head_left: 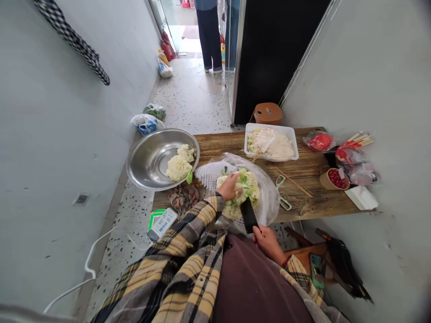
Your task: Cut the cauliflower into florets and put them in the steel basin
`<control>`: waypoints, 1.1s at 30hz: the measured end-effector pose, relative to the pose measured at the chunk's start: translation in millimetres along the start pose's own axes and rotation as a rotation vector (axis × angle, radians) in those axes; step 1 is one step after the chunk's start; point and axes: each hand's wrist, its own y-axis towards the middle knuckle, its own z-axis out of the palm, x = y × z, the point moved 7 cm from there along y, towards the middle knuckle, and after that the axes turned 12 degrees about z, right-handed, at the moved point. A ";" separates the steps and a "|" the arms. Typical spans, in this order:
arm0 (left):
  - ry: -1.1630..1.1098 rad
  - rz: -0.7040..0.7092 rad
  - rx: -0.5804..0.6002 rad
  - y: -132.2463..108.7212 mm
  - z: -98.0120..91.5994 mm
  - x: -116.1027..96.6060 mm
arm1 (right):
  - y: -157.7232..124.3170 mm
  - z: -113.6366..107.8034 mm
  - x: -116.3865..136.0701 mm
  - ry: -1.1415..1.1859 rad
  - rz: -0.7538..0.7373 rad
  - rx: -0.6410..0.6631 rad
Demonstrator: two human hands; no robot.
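Observation:
My left hand (229,186) is closed on a pale green and white cauliflower (243,190) that rests on a clear plastic bag (266,197) over a white mesh basket (208,177). My right hand (267,240) grips the handle of a dark-bladed knife (248,215), whose blade touches the cauliflower's near side. A steel bowl (148,161) at the left holds a few cut cauliflower pieces (180,163).
A wooden table (310,179) carries a white tray (271,142) of pale shreds, green scissors (282,193), chopsticks, a cup of red bits (335,178) and red packets. A brown stool (267,113) and bags stand on the floor. Another person's legs (209,36) show at the doorway.

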 end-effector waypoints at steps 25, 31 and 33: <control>0.370 0.037 0.084 -25.8 10.8 -10.6 | 13.2 -77.7 48.8 0.044 -0.057 -0.350; 0.418 -0.058 0.095 -20.0 2.1 -17.3 | 23.9 -95.3 34.7 0.122 -0.041 -0.325; 0.502 -0.127 0.136 -4.3 9.4 -24.4 | 31.1 -98.5 33.1 0.132 -0.057 -0.302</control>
